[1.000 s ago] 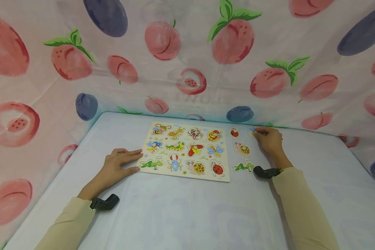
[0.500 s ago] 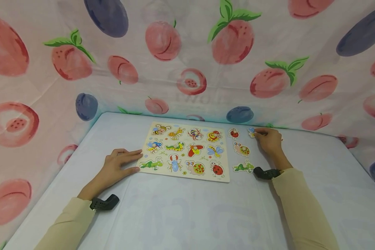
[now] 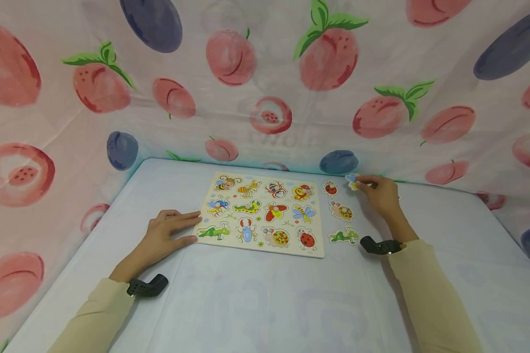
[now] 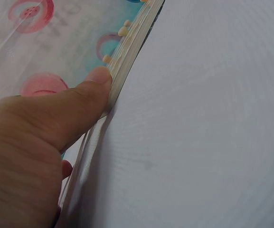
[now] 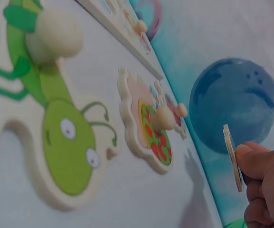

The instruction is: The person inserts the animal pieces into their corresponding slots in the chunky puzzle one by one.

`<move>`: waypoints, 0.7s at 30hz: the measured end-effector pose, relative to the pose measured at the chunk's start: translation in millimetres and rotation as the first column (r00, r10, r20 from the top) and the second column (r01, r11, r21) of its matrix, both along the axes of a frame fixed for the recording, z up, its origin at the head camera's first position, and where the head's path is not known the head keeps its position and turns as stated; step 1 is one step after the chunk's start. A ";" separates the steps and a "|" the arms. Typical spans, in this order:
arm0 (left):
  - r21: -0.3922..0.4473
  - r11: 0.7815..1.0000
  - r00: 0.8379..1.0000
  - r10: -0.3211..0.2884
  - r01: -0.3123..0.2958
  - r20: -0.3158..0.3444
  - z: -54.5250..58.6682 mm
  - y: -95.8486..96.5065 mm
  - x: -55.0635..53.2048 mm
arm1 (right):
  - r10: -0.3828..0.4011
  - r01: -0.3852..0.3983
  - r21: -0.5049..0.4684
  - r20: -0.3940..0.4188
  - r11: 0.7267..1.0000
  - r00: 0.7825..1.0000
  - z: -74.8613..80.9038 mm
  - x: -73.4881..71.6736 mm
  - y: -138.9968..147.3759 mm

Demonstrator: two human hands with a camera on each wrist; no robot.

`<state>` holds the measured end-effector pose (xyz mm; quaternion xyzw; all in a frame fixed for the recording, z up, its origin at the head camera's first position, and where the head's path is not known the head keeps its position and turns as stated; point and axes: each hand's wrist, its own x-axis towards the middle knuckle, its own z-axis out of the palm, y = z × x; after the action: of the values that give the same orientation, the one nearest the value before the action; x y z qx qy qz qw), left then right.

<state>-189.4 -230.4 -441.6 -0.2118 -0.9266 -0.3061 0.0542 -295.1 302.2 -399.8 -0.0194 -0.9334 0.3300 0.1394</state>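
My right hand (image 3: 383,197) pinches a blue-winged insect puzzle piece (image 3: 351,182) near the back of the table. In the right wrist view this piece (image 5: 232,159) shows edge-on, raised off the cloth, with its shadow below. On the left, my left hand (image 3: 167,236) rests fingertips and thumb against the left edge of the wooden insect puzzle board (image 3: 256,249). The left wrist view shows the thumb (image 4: 87,97) touching the edge of the board. Between board and right hand lie a ladybug piece (image 3: 331,188), a snail piece (image 3: 342,211) and a green grasshopper piece (image 3: 344,235).
A white cloth (image 3: 265,304) covers the table. Behind it and to the sides hangs a fruit-print curtain (image 3: 194,132). Knobs stand up from the loose pieces, such as the grasshopper's knob (image 5: 61,32). A black wrist camera (image 3: 147,286) sits on the left wrist.
My right hand has lifted the blue-winged insect piece from the cloth and shifted it slightly left and back. The left hand has stayed at the board's edge.
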 end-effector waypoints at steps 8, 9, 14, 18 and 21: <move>0.000 1.000 1.000 -0.007 0.007 -0.013 -0.2 -1.1 -0.1 | 0.070 -0.073 -0.036 -0.087 0.997 0.994 2.6 6.0 -10.5; -0.001 1.000 1.000 -0.006 0.006 -0.014 0.0 -1.3 0.0 | 0.075 -0.079 -0.039 -0.089 0.996 0.993 2.6 7.0 -12.0; -0.001 1.000 1.000 -0.003 0.003 -0.010 0.7 -1.2 0.6 | 0.102 -0.106 -0.050 -0.079 0.993 0.992 4.9 13.4 -19.9; -0.001 1.000 1.000 -0.001 0.001 -0.005 0.5 -0.9 0.6 | 0.132 -0.137 -0.044 -0.114 0.990 0.985 6.0 17.1 -25.0; 0.002 1.000 1.000 -0.002 0.002 -0.006 0.2 -0.6 0.5 | 0.162 -0.169 -0.034 -0.145 0.985 0.976 6.6 18.5 -28.9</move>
<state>-189.0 -231.0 -441.5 -0.2136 -0.9260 -0.3063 0.0567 -276.6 273.2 -393.2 0.0787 -0.9117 0.3623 0.1770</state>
